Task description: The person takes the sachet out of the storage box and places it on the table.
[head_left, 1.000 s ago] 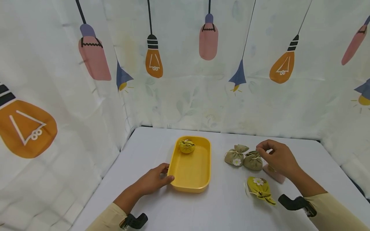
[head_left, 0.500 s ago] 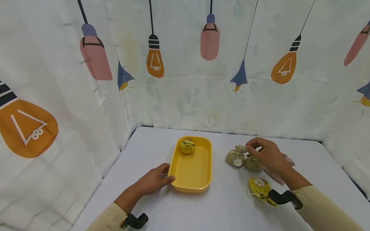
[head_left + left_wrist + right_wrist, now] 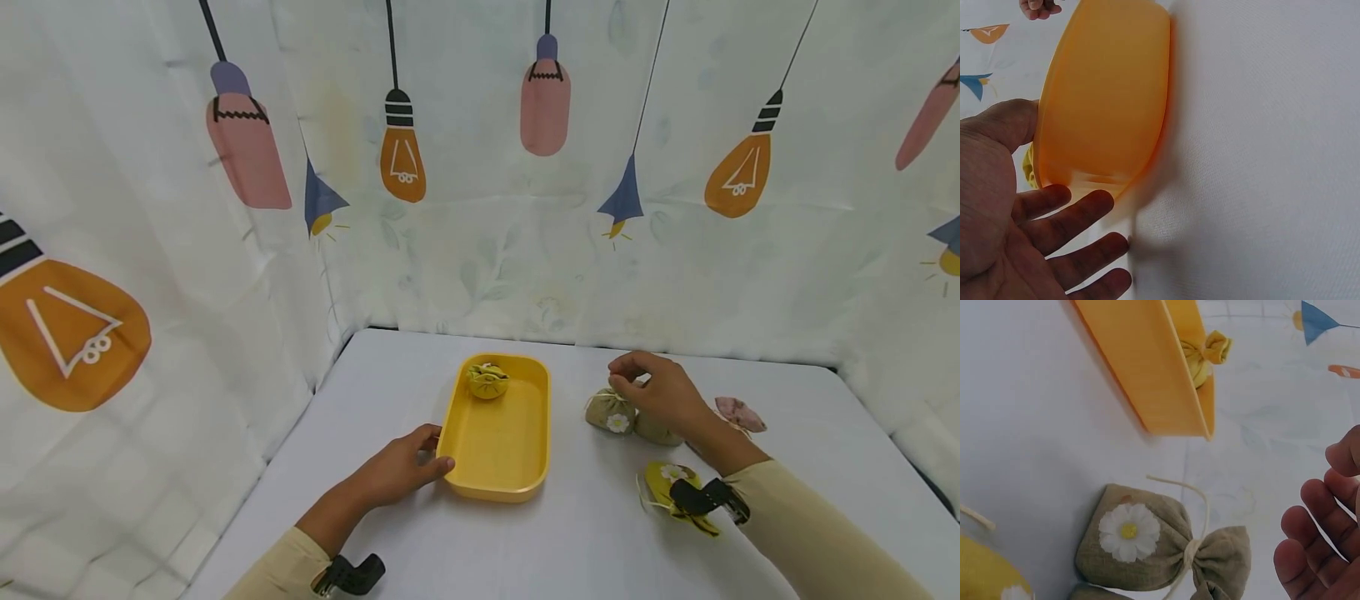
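My left hand [image 3: 405,471] touches the left side of a yellow tray [image 3: 495,454], thumb at its rim and fingers spread along the outer wall in the left wrist view. Inside the tray's far left corner sits a yellow-green drawstring pouch [image 3: 487,382]. My right hand [image 3: 663,396] hovers over two khaki drawstring pouches, fingers loosely bent with nothing between them. One khaki pouch [image 3: 1141,540] bears a white daisy and a cream cord; the second khaki pouch [image 3: 656,427] is partly hidden by the hand.
A pink pouch [image 3: 741,413] lies beyond the right forearm, partly covered by it. Nearer me is another yellow-green pouch [image 3: 660,482] with a daisy, overlapped by the black wrist camera [image 3: 701,497]. A printed white curtain [image 3: 480,250] stands behind the white table.
My right hand has moved left, from above the pink pouch's side to over the khaki pouches. The left hand and the tray have stayed in place.
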### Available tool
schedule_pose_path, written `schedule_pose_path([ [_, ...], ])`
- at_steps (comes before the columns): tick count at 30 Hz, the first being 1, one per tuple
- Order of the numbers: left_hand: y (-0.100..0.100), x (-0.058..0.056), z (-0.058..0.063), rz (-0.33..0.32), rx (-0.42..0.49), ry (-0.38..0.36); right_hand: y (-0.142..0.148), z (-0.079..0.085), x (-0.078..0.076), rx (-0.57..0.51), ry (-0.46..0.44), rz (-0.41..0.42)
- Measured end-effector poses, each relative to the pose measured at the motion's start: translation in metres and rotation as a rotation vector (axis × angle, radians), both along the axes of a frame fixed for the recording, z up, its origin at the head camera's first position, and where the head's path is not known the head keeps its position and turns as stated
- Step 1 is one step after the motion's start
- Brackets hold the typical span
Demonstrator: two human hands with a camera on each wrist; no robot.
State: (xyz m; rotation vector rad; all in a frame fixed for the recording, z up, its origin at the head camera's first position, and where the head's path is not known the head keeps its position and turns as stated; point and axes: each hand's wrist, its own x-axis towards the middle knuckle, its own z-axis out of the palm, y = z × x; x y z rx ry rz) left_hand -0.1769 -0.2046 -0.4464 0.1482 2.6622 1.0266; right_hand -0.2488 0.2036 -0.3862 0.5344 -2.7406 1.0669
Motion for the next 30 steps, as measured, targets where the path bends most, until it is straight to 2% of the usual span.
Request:
schedule_pose_path([
  [7, 0.001, 0.000, -0.001, 0.001, -0.003, 0.002, -0.014, -0.003, -0.007, -0.001, -0.047, 0.024],
  [16, 0.000, 0.000, 0.000, -0.003, -0.003, 0.011, -0.036, -0.008, -0.018, 0.014, -0.064, 0.076],
  [25, 0.000, 0.000, 0.000, -0.002, -0.001, 0.008, -0.058, -0.010, -0.025, 0.032, -0.089, 0.084],
  [30, 0.000, 0.001, 0.000, -0.003, 0.000, 0.006, -0.070, -0.013, -0.029, 0.064, -0.159, 0.062],
])
